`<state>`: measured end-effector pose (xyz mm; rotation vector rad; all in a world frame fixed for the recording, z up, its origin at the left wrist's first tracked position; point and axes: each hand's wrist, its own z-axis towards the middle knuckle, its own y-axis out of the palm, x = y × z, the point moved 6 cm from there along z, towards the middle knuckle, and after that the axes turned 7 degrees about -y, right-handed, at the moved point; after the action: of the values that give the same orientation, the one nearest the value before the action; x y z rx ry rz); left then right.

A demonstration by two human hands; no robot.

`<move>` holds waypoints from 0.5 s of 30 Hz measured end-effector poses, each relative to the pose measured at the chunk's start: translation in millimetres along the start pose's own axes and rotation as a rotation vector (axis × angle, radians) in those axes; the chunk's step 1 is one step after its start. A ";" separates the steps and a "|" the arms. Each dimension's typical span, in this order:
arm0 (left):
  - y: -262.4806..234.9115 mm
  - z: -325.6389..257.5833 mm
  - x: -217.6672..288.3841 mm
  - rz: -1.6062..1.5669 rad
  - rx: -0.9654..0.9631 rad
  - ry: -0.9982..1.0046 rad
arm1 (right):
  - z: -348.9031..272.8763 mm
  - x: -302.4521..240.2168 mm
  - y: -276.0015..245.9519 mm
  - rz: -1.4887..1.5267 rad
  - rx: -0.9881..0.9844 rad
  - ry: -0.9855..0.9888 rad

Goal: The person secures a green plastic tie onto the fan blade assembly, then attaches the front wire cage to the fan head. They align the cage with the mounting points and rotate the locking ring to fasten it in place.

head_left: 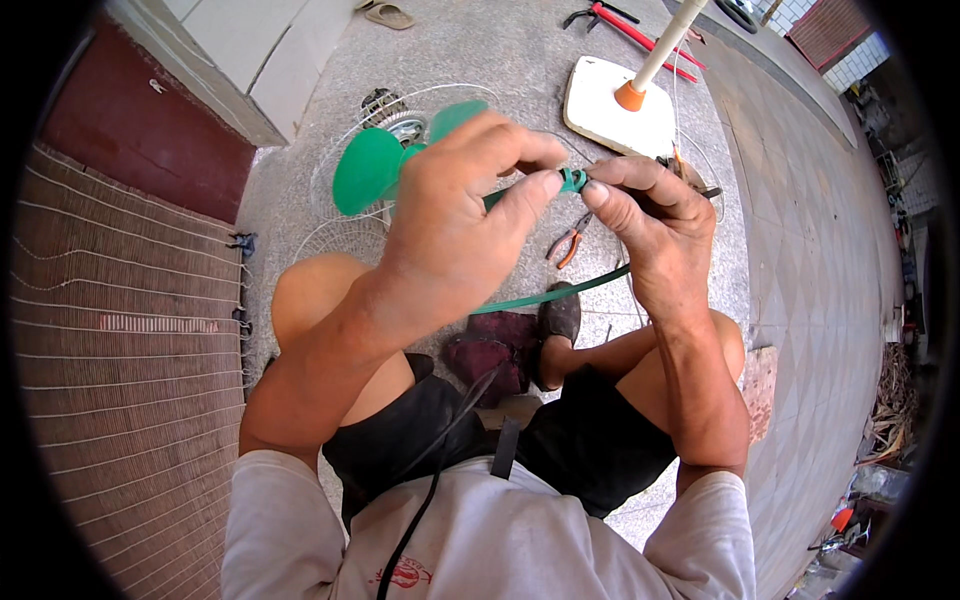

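"What is seen nearest the camera?"

"A pale shirt (500, 540) is seen there, with both hands raised ahead of it."

"How is the left hand (455, 205) held?"

"Its thumb and forefinger are pinched on a small green piece (572, 181). The other side of that piece is gripped between the thumb and fingertips of the right hand (655, 220), so it is held in the air between the two."

"And the green strip (520, 302)?"

"It is seen curving below both hands; whether it is joined to the piece cannot be told."

"What is found around them?"

"On the floor (700, 290), pliers (566, 245) are seen below the gap between the hands. Green fan blades (365, 172) are partly covered by the left hand, showing to its left. Beyond the right hand, a white base (610, 105) is fitted with a pole (668, 45), and red-handled cutters (640, 40) are placed farther off."
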<state>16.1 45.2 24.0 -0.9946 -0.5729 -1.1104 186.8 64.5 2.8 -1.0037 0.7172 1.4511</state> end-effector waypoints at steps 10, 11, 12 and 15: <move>-5.0 -1.3 -10.4 -0.116 0.046 -0.197 | 1.0 -0.6 -1.2 -0.015 0.016 0.032; -3.8 -1.3 -8.7 -0.136 0.040 -0.169 | 1.3 -1.3 -0.6 -0.007 0.017 0.021; -1.9 -1.4 -7.9 -0.136 0.029 -0.166 | 1.2 -0.9 -0.9 -0.006 0.018 0.013; 1.1 -2.2 -5.4 -0.115 -0.003 -0.147 | 1.0 0.0 -0.9 -0.003 0.013 0.009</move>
<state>14.9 46.0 18.2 -1.0623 -0.7546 -1.1457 187.6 65.5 3.4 -1.0007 0.7309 1.4388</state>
